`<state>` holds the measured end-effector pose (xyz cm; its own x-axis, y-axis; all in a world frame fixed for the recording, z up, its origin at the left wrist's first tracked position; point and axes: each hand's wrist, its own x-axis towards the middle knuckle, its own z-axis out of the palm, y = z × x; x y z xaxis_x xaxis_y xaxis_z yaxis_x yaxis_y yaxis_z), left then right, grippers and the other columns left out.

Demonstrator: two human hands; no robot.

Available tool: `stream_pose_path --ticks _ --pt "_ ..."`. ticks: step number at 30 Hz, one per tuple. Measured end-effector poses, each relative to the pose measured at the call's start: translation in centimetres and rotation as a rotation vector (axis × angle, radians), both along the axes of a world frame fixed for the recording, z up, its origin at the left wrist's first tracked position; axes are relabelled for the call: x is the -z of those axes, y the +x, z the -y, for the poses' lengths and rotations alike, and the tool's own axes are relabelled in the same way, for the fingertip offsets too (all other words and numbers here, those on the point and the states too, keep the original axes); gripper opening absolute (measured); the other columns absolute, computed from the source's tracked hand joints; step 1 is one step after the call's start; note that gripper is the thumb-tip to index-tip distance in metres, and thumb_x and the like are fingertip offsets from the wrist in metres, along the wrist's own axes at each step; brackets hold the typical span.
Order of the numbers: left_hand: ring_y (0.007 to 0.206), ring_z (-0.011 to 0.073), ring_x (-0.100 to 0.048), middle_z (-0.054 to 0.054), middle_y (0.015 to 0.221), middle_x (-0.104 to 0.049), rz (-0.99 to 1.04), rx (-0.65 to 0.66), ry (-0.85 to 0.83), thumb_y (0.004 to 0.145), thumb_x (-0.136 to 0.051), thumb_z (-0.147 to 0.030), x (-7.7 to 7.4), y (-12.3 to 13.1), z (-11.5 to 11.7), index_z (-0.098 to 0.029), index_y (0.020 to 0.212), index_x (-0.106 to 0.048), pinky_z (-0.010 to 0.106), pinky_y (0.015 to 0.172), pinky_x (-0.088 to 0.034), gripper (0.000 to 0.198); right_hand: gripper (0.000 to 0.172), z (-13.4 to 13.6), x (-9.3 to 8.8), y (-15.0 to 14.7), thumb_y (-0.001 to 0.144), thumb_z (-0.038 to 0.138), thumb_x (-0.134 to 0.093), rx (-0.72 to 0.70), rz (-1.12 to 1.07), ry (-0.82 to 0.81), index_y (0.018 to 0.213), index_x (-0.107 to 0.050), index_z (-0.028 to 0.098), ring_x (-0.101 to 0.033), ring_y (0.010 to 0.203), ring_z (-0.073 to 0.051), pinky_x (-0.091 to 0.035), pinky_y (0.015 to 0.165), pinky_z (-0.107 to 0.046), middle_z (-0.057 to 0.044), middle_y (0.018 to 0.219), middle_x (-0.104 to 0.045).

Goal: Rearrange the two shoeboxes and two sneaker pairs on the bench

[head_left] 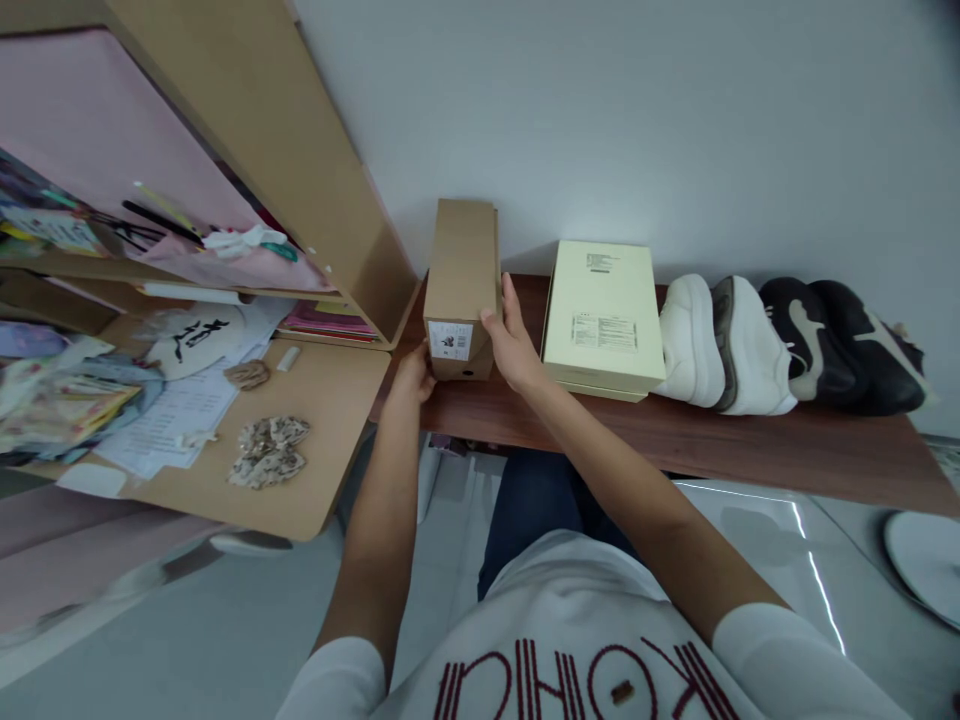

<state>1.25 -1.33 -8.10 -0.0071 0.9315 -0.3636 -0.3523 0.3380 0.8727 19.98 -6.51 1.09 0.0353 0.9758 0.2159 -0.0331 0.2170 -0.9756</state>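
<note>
A brown cardboard shoebox (pixel 463 262) rests on the dark wooden shelf (pixel 592 412) against the wall, with a white label on its near end. My right hand (pixel 517 340) presses along the box's right side, thumb at the front top edge and fingers reaching back. At the lower left front corner is my left hand (pixel 413 375), its fingers bent against the side and partly hidden. Between them the two hands hold the box. Just right of it lies a pale yellow shoebox (pixel 604 300), apart from my right hand.
White sneakers (pixel 724 345) and black shoes (pixel 840 345) line the shelf further right. On the left, a light wood desk (pixel 352 400) carries a cap (pixel 196 340), papers and a scrunchie (pixel 268 452). A tall cabinet side (pixel 300 130) rises beside the brown box.
</note>
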Motion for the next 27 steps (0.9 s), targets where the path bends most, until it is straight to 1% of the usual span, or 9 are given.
stream_pose_path --ticks 3,6,8,11,16,19,22,24,27 --pt "0.109 0.0256 -0.072 0.013 0.104 -0.078 0.002 -0.054 -0.051 0.087 -0.064 -0.031 -0.2 0.1 -0.4 -0.015 0.098 -0.069 0.038 0.090 -0.060 0.020 0.076 0.2 -0.1 0.5 0.097 0.061 -0.043 0.008 -0.021 0.001 0.162 -0.015 0.034 -0.019 0.157 -0.019 -0.015 0.128 -0.048 0.005 0.170 -0.021" --pt "0.109 0.0252 -0.073 0.011 0.104 -0.079 -0.002 -0.100 -0.019 0.089 -0.062 -0.033 -0.9 -0.5 -0.8 -0.017 0.102 -0.069 0.038 0.089 -0.061 0.022 0.071 0.5 -0.2 0.7 0.097 0.053 -0.043 0.020 -0.008 -0.024 0.161 -0.020 0.034 -0.019 0.157 -0.020 -0.015 0.129 -0.048 0.006 0.169 -0.023" --pt "0.111 0.0250 -0.072 0.009 0.109 -0.078 -0.025 -0.142 0.041 0.088 -0.064 -0.037 -1.4 -1.4 -1.1 -0.019 0.107 -0.068 0.039 0.092 -0.060 0.026 0.069 0.7 -0.2 0.7 0.097 0.048 -0.043 0.035 0.015 -0.048 0.161 -0.022 0.035 -0.019 0.157 -0.020 -0.015 0.128 -0.050 0.007 0.169 -0.023" --pt "0.118 0.0253 -0.069 0.008 0.117 -0.076 -0.073 -0.222 0.177 0.082 -0.071 -0.041 -2.5 -3.0 -1.7 -0.021 0.109 -0.068 0.040 0.099 -0.058 0.034 0.068 0.6 0.0 0.8 0.095 0.042 -0.043 0.066 0.041 -0.063 0.160 -0.024 0.035 -0.020 0.157 -0.020 -0.016 0.128 -0.050 0.007 0.168 -0.025" --pt "0.123 0.0243 -0.066 0.007 0.122 -0.075 -0.090 -0.365 0.348 0.076 -0.080 -0.044 -4.7 -4.6 -2.5 -0.024 0.110 -0.071 0.040 0.105 -0.055 0.042 0.068 -0.1 1.1 0.5 0.093 0.034 -0.041 0.115 0.036 -0.076 0.160 -0.028 0.033 -0.026 0.155 -0.018 -0.017 0.129 -0.047 0.005 0.165 -0.033" --pt "0.122 0.0246 -0.066 0.007 0.120 -0.075 -0.094 -0.415 0.388 0.075 -0.082 -0.044 -5.8 -4.8 -2.7 -0.024 0.109 -0.073 0.039 0.105 -0.055 0.041 0.065 -0.3 1.7 0.3 0.094 0.037 -0.042 0.115 0.032 -0.082 0.158 -0.035 0.031 -0.030 0.153 -0.018 -0.018 0.129 -0.046 0.004 0.163 -0.037" --pt "0.122 0.0243 -0.067 0.006 0.119 -0.076 -0.120 -0.446 0.424 0.075 -0.083 -0.042 -6.2 -4.6 -2.6 -0.024 0.108 -0.074 0.039 0.107 -0.054 0.039 0.063 -0.2 2.0 0.2 0.095 0.049 -0.045 0.117 0.016 -0.123 0.154 -0.042 0.027 -0.031 0.153 -0.021 -0.017 0.128 -0.048 -0.001 0.163 -0.039" --pt "0.122 0.0238 -0.067 0.007 0.119 -0.076 -0.144 -0.452 0.438 0.076 -0.083 -0.041 -5.9 -4.4 -2.6 -0.024 0.108 -0.075 0.039 0.109 -0.052 0.038 0.071 0.1 2.0 0.3 0.093 0.062 -0.047 0.118 -0.001 -0.184 0.153 -0.045 0.023 -0.032 0.153 -0.024 -0.018 0.128 -0.048 -0.005 0.162 -0.041" --pt "0.123 0.0229 -0.066 0.008 0.121 -0.075 -0.169 -0.451 0.419 0.076 -0.083 -0.038 -5.3 -4.0 -2.5 -0.023 0.109 -0.074 0.039 0.112 -0.049 0.037 0.092 0.3 2.1 0.4 0.086 0.075 -0.050 0.099 -0.023 -0.266 0.154 -0.041 0.014 -0.035 0.152 -0.027 -0.022 0.127 -0.047 -0.012 0.161 -0.041"
